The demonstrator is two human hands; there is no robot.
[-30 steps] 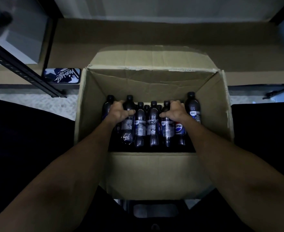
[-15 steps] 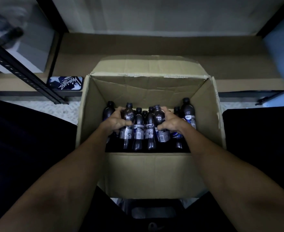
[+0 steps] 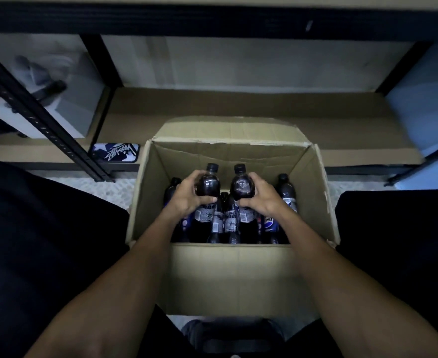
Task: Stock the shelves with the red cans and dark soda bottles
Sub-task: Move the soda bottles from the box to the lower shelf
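An open cardboard box stands on the floor between my knees and holds several dark soda bottles. My left hand grips one dark bottle by its shoulder, raised above the others. My right hand grips a second dark bottle the same way, just beside the first. More bottles stay upright in the box, one at the far left and one at the far right. No red cans are in view.
A low brown shelf board runs behind the box, framed by black metal uprights. A small patterned case lies on the shelf edge at left. My dark-clothed legs flank the box on both sides.
Both hands have closed on a bottle each and lifted them up out of the row. The view has tilted up, showing more of the shelf.
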